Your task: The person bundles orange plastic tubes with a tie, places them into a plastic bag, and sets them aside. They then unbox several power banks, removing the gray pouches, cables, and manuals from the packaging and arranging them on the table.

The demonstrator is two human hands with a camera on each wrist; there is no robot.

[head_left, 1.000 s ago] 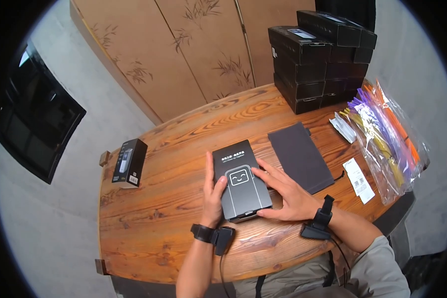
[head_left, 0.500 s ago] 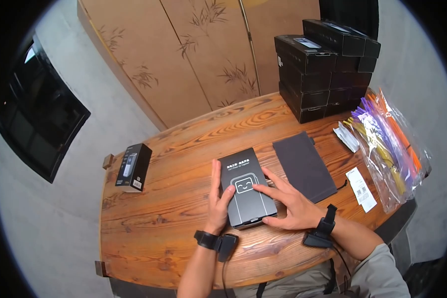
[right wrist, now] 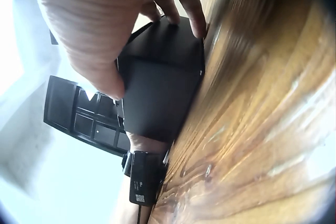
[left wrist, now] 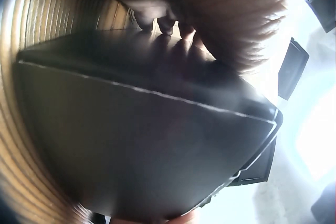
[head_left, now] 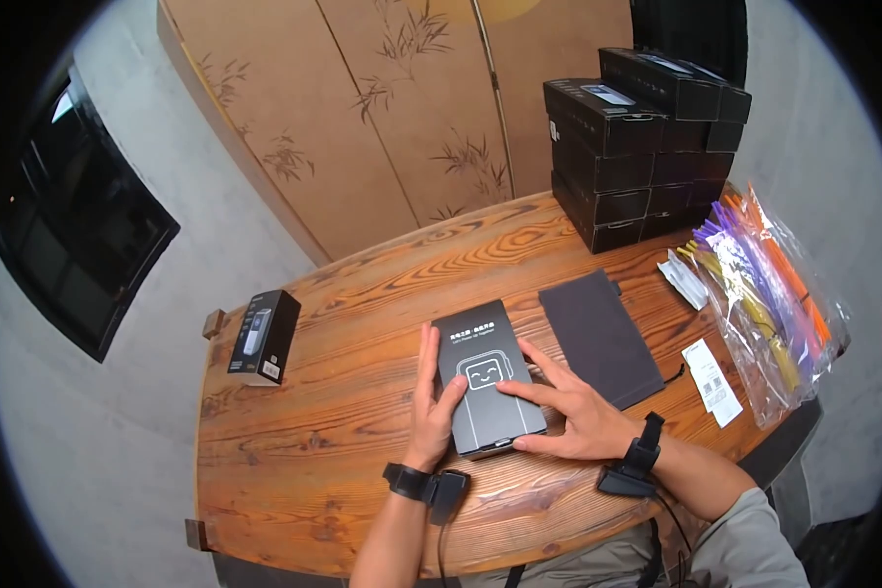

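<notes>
A slim black box (head_left: 482, 416) with white lettering and a smiling-face drawing on its lid lies on the wooden table between both hands. My left hand (head_left: 433, 416) holds its left side, fingers along the side wall and thumb over the top edge. On the opposite side, my right hand (head_left: 583, 416) grips the near right corner. Its thumb rests at the near end, its index fingertip touches the lid beside the drawn face, and other fingers lie along the right side. The box's plain dark end (left wrist: 147, 145) fills much of the left wrist view.
A dark cloth pouch (head_left: 603, 338) lies right of the box, near a white paper slip (head_left: 712, 382). A bag of colourful sticks (head_left: 764, 304) and a small silvery packet (head_left: 683, 281) lie farther right. Black boxes (head_left: 622, 171) are stacked behind; another box (head_left: 265, 336) stands left.
My right index finger has moved from the box's edge onto the lid beside the drawn face. The head view has tilted slightly, while the box stays between my hands on the table.
</notes>
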